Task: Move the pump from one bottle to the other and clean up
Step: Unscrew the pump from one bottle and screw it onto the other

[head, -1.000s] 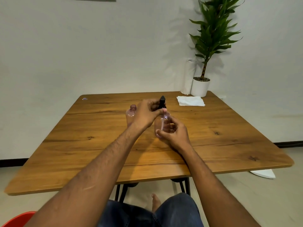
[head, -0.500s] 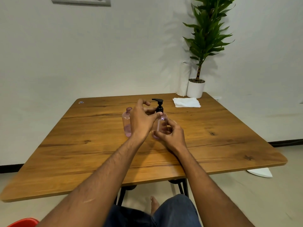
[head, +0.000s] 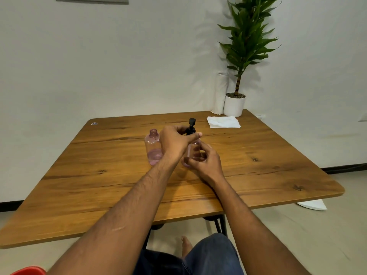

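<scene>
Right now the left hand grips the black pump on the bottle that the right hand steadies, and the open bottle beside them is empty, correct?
Not quite. In the head view the open bottle holds some pink liquid at its bottom.

One head-worn wide-angle view looks forward and down across the wooden tabletop toward the far white wall.

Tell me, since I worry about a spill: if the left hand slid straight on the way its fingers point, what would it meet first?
The left hand points right, fingers already at the black pump, so probably that first; depth is unclear.
</scene>
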`<state>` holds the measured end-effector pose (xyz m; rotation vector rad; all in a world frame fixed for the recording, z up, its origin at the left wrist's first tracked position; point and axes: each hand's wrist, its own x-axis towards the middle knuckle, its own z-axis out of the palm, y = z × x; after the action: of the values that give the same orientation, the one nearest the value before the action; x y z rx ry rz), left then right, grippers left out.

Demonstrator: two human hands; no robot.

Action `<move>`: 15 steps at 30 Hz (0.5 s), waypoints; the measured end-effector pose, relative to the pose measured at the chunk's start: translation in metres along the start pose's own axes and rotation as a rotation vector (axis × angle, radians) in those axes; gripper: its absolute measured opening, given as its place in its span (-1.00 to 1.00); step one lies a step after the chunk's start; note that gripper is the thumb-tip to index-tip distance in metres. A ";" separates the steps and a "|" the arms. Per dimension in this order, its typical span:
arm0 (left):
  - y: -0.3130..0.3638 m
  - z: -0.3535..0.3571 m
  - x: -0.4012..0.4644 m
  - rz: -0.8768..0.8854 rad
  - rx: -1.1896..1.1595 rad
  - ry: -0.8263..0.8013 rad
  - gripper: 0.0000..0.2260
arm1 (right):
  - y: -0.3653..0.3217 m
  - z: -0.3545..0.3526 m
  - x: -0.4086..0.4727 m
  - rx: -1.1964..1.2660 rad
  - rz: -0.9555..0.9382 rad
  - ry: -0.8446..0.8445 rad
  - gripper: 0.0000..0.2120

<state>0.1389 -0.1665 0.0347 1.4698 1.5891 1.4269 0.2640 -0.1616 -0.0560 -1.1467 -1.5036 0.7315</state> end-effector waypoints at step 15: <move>-0.002 -0.025 -0.002 0.021 -0.120 -0.209 -0.45 | 0.001 0.001 0.001 -0.019 0.002 0.008 -0.27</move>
<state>0.1166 -0.1760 0.0396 1.5151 1.3420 1.3088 0.2628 -0.1601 -0.0564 -1.1639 -1.5060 0.7143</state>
